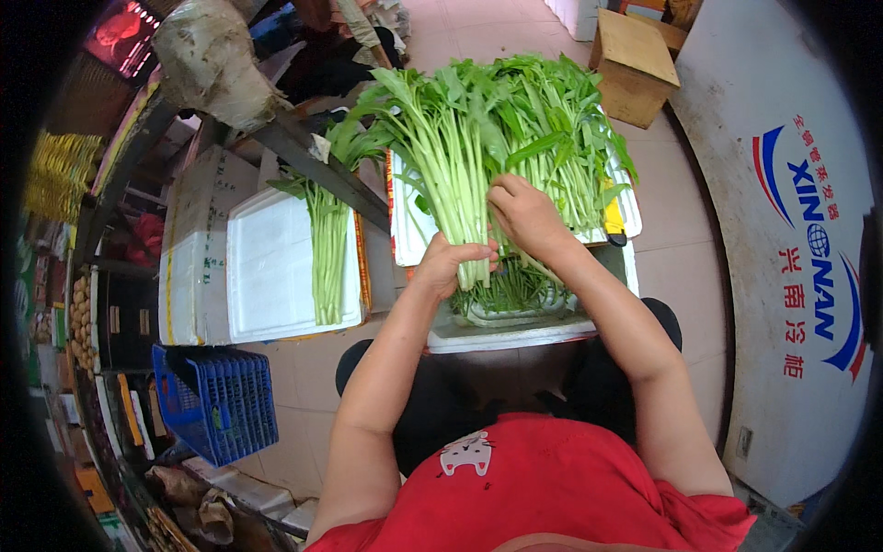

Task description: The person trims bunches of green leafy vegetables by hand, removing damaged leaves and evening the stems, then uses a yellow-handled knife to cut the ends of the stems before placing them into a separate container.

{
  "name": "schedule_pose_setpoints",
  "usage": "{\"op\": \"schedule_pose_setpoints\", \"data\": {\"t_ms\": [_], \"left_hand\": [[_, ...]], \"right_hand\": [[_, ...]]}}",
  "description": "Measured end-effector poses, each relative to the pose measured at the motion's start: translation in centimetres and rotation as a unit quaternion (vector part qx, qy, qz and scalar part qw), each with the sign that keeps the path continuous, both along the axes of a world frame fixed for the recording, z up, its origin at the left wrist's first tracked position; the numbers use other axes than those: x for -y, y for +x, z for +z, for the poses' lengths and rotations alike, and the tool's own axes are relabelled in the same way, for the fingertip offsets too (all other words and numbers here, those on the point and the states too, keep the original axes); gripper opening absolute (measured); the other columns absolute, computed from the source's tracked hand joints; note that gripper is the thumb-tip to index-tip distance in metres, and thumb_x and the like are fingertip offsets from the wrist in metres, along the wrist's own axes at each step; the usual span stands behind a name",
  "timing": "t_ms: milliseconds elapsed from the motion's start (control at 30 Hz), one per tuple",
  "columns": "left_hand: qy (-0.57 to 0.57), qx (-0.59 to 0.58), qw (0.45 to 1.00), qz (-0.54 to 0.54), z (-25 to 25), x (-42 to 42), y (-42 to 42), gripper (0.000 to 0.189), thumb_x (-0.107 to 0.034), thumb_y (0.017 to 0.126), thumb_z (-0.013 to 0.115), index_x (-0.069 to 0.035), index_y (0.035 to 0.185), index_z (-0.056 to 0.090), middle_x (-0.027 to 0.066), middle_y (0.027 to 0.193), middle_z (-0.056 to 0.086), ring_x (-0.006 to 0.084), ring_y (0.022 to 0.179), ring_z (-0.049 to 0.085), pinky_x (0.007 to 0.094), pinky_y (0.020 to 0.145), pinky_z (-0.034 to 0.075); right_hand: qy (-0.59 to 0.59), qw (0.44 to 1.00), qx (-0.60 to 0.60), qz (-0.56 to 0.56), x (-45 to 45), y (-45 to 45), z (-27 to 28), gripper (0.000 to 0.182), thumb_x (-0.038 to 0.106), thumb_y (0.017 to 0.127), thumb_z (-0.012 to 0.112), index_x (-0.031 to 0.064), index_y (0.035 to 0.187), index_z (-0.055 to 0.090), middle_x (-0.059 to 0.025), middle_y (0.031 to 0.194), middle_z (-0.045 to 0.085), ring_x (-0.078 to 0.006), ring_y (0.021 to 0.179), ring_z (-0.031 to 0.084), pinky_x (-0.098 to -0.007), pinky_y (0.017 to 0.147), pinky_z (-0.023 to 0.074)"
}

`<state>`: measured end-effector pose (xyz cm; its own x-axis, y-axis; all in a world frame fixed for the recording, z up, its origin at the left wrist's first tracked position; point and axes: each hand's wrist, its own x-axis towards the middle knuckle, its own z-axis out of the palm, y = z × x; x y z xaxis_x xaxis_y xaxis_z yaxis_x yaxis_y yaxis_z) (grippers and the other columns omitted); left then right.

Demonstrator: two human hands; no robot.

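My left hand (448, 262) is closed around the lower stems of a bunch of leafy greens (452, 172), which look like water spinach. My right hand (524, 210) is at the right side of that bunch, its fingers curled and touching the greenery; whether a stem is pinched between them is hidden. Behind it, a larger pile of the same greens (552, 124) covers a white foam lid (414, 241). A yellow utility knife (614, 219) lies at the lid's right edge. Below my hands, an open foam box (510, 337) holds more green stems (510, 290).
To the left, another foam lid (269, 262) carries a smaller bunch (328, 262) beside a foam box (193, 255). A blue plastic basket (221, 407) stands nearer me. A metal post (324, 165) slants between the lids. A white freezer cabinet (745, 276) lines the right; a wooden box (631, 76) sits behind.
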<state>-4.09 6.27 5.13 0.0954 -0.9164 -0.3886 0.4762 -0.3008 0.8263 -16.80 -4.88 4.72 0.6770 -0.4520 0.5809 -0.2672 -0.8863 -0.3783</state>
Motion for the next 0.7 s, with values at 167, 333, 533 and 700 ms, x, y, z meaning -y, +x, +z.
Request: {"op": "schedule_pose_setpoints", "data": {"t_ms": [167,333,533,700], "left_hand": [[0.010,0.006,1.000,0.008,-0.2,-0.1,0.1,0.039,0.002,0.065,0.062,0.001,0.102,0.051,0.0125,0.085,0.059,0.0213,0.073,0.060,0.0347,0.066,0.052],[0.000,-0.009,1.000,0.004,-0.3,0.0,0.0,0.038,0.002,0.065,0.062,0.001,0.102,0.051,0.0128,0.085,0.059,0.0214,0.074,0.060,0.0356,0.066,0.053],[-0.009,-0.025,1.000,0.008,0.5,-0.3,-0.2,0.038,0.001,0.065,0.061,0.001,0.102,0.051,0.0114,0.082,0.059,0.0205,0.072,0.060,0.0351,0.064,0.052],[-0.019,-0.037,0.999,0.001,0.6,-0.1,-0.1,0.040,0.001,0.064,0.062,0.000,0.102,0.051,0.0104,0.081,0.059,0.0198,0.071,0.059,0.0346,0.064,0.052]], "right_hand": [[0.052,0.999,0.006,0.009,-0.5,0.2,0.0,0.014,0.010,0.067,0.058,0.0031,0.074,0.048,-0.0127,0.071,0.047,-0.0316,0.070,0.051,-0.0401,0.059,0.0433],[0.055,0.998,0.023,-0.018,-0.7,0.1,0.2,0.009,0.008,0.068,0.057,0.0030,0.071,0.050,-0.0121,0.070,0.047,-0.0312,0.066,0.051,-0.0392,0.056,0.0426],[0.120,0.990,0.076,-0.020,-0.7,0.2,0.9,0.005,0.004,0.069,0.056,0.0011,0.073,0.057,-0.0124,0.067,0.049,-0.0295,0.059,0.052,-0.0347,0.053,0.0423],[0.260,0.954,0.148,-0.002,-0.4,0.5,0.6,0.008,0.005,0.069,0.056,0.0007,0.075,0.060,-0.0090,0.067,0.054,-0.0217,0.057,0.055,-0.0299,0.051,0.0431]]}}
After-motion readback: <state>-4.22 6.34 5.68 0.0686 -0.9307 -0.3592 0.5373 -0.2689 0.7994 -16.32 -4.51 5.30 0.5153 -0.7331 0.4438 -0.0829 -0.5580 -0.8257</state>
